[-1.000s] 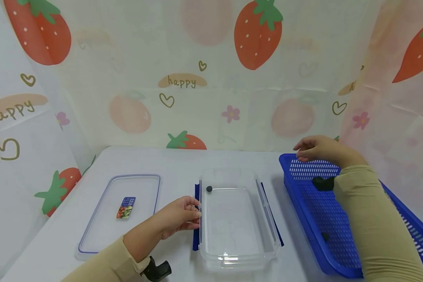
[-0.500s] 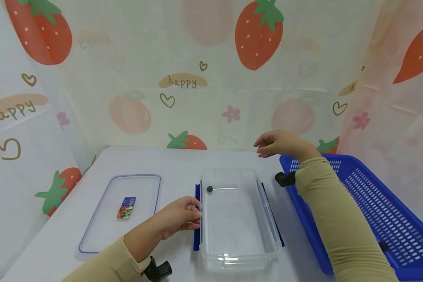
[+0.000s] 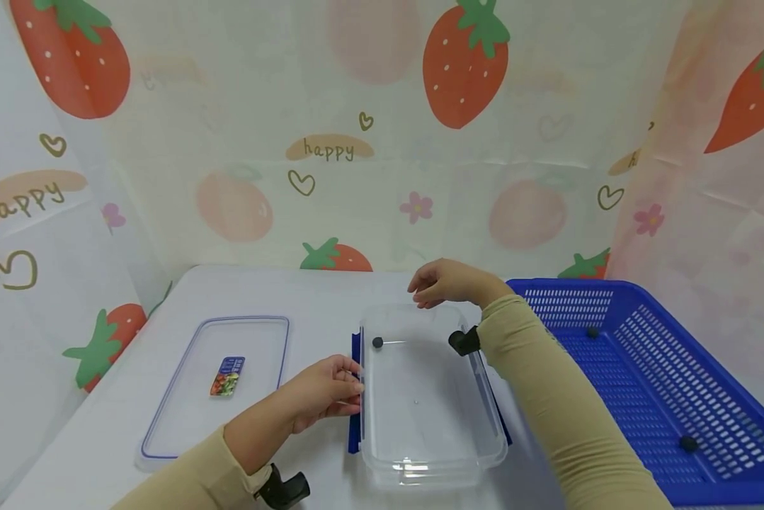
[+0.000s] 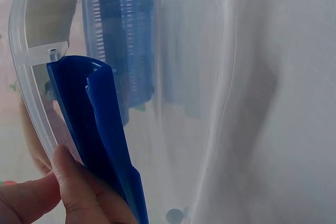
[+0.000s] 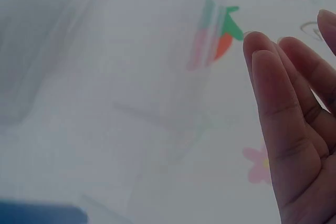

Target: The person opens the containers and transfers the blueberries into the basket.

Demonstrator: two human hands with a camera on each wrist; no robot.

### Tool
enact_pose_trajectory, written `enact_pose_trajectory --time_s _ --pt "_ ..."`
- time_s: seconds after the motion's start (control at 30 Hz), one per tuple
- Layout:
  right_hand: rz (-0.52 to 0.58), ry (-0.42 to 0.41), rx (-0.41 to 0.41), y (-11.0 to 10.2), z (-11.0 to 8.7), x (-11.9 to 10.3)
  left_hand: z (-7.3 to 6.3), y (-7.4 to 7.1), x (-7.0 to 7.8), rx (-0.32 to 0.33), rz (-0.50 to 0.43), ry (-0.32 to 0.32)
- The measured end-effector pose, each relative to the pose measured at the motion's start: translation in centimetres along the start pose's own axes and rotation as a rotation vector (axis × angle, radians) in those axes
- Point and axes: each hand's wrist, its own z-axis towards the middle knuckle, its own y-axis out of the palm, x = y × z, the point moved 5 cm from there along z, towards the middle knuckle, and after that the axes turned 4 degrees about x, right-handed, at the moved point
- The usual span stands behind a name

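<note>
My left hand (image 3: 327, 393) pinches the left side of a clear plastic food container (image 3: 420, 404), at its blue side latch (image 4: 86, 114). A small black ball (image 3: 377, 343) lies inside, near the container's far left corner; the left wrist view shows it dimly through the wall. Above the container's far end is my right hand (image 3: 448, 282), its fingers loosely bent and close together. In the right wrist view, nothing shows between the fingers (image 5: 278, 98).
At right stands a blue perforated plastic basket (image 3: 611, 382) with a small black ball (image 3: 592, 331) at its far end and another black ball (image 3: 688, 444) nearer. A clear lid (image 3: 190, 418) with a printed label (image 3: 227, 375) lies at left on the white table (image 3: 331, 297).
My right hand has moved left from over the basket's far end to above the container, bringing the basket's balls into view. The left hand keeps its place at the container.
</note>
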Motion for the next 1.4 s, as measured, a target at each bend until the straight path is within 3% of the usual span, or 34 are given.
enact_pose_trajectory --time_s 0.33,0.6,0.83,0.97,1.4 --pt "-0.006 0.018 -0.097 5.0 2.6 0.0 0.0 -0.1 0.0 -0.002 0.002 -0.012" --pt "0.004 0.051 -0.148 6.9 2.8 0.1 0.0 0.0 0.2 -0.003 0.006 -0.023" --pt "-0.113 0.112 -0.225 8.9 3.0 1.1 0.0 0.0 0.2 -0.009 -0.002 -0.015" --pt "-0.182 0.120 -0.234 9.5 3.2 1.6 -0.1 0.1 0.1 -0.017 -0.012 -0.007" --pt "-0.186 0.148 -0.205 10.0 3.6 2.7 -0.2 0.1 0.1 -0.020 -0.016 0.003"
